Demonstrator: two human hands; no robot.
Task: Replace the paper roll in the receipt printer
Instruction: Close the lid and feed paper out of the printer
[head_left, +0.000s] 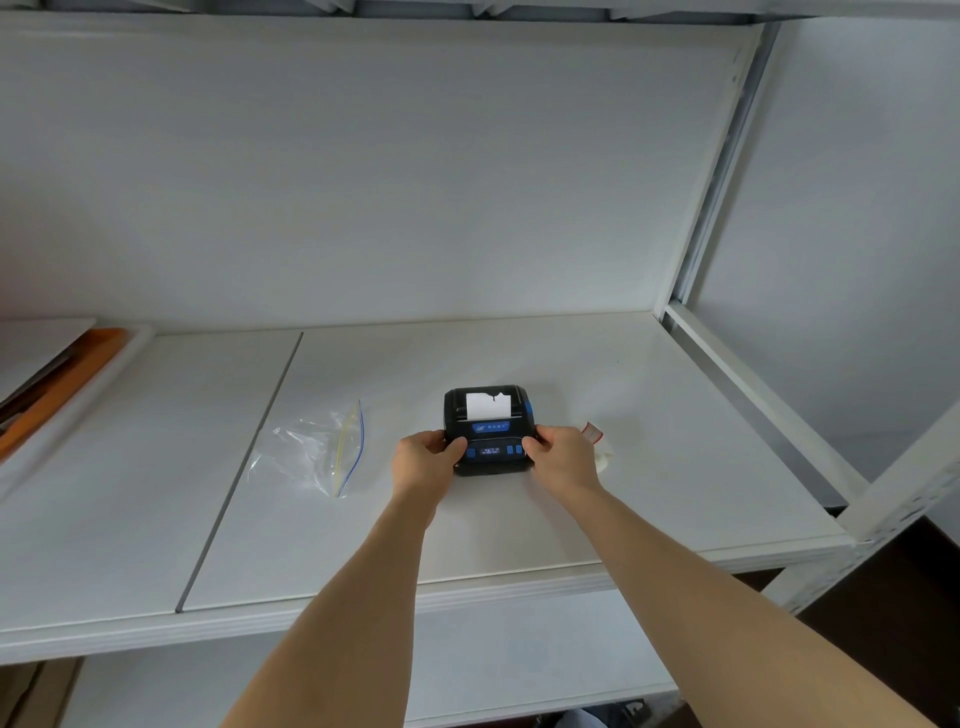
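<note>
Black plastic forms the receipt printer (488, 428), which is seated on the white shelf (519, 519) with white paper (487, 406) protruding from its top slot. The printer's sides are gripped by the left hand (427, 460) and right hand (562, 458), thumbs curled onto its front panel. A clear zip bag (317, 449) is positioned left.

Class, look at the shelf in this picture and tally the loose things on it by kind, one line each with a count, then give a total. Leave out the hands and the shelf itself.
Receipt printer, black with blue buttons, held by both hands: 1
Clear zip bag: 1
White paper roll, partly hidden behind the right hand: 1
Tray at the left edge: 1
Total: 4
</note>
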